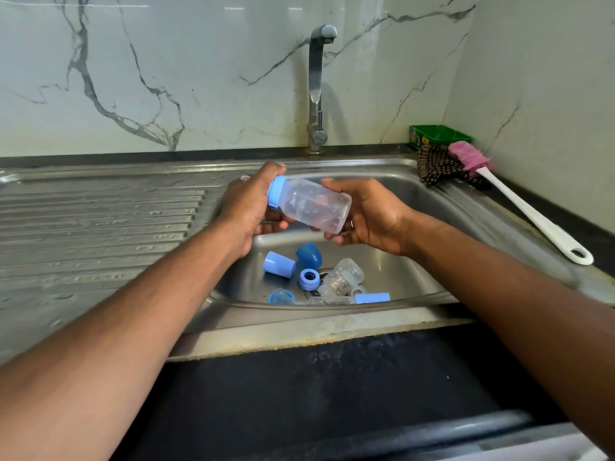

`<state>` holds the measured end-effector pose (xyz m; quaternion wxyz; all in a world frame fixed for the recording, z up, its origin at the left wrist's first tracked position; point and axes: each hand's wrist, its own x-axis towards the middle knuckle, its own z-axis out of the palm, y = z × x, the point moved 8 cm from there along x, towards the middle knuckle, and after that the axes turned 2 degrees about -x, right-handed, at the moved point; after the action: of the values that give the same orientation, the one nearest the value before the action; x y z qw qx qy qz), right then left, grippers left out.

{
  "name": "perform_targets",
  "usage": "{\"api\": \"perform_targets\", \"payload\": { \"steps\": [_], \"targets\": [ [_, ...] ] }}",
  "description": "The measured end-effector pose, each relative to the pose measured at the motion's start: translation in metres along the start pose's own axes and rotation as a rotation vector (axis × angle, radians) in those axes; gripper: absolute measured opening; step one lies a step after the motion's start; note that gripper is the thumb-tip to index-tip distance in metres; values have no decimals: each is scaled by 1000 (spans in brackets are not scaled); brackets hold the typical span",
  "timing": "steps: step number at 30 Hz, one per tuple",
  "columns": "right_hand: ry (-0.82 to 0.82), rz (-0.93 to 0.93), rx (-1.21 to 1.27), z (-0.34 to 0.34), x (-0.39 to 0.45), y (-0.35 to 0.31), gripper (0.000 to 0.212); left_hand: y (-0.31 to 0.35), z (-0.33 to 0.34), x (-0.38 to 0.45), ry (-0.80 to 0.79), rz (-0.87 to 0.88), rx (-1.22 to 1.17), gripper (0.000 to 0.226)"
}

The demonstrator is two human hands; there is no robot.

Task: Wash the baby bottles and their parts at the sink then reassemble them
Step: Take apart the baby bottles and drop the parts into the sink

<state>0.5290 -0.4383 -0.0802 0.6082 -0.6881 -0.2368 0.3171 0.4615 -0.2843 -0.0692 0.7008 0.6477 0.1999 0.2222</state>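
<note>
Head view: both hands hold 1 clear baby bottle (pixel 314 204) tilted above the sink (pixel 416 194). The left hand (pixel 248 207) has its fingers curled round the blue collar (pixel 277 192); the right hand (pixel 364 216) grips the base. Below in the basin lie another bottle (pixel 342 277), blue caps (pixel 279 264) and a ring (pixel 308 279).

— What does the person wear on the arms?

— Nothing that shows — both forearms are bare up to the frame edge, no sleeve, watch or bracelet in view.

— And the hands?

— The left hand (pixel 248 207) is bare. The right hand (pixel 369 216) carries a thin ring on one finger — its metal cannot be told.
</note>
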Motion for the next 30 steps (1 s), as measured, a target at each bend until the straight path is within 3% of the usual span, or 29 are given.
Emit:
{"api": "perform_targets", "payload": {
  "steps": [2, 6, 11, 15, 17, 20, 23, 26, 30],
  "targets": [
    [-4, -42, 39, 0, 0, -4, 34, 3, 1, -1, -3, 14, 10, 25],
    [-205, 99, 68, 18, -2, 7, 82, 7, 8, -5, -16, 57, -24, 22],
    [-239, 33, 10, 19, -1, 3, 52, 14, 7, -4, -14, 128, -16, 23],
    [-260, 24, -97, 17, 3, 11, 53, 9, 10, -6, -50, 82, 52, 29],
    [-214, 49, -248, 13, 4, 17, 53, 7, 11, -6, -67, 88, 107, 33],
    [-44, 49, -859, -3, 8, 18, 51, 8, 13, -4, -112, 147, 245, 40],
    [-42, 267, -1178, -19, 8, 37, 67, 6, 18, -3, -172, 214, 406, 45],
    [-81, 349, -1163, -25, 4, 44, 65, -3, 29, -8, -345, 268, 665, 35],
    [-37, 247, -887, -20, 6, 33, 38, -15, 43, -19, -586, 323, 886, 38]
  ]
}}
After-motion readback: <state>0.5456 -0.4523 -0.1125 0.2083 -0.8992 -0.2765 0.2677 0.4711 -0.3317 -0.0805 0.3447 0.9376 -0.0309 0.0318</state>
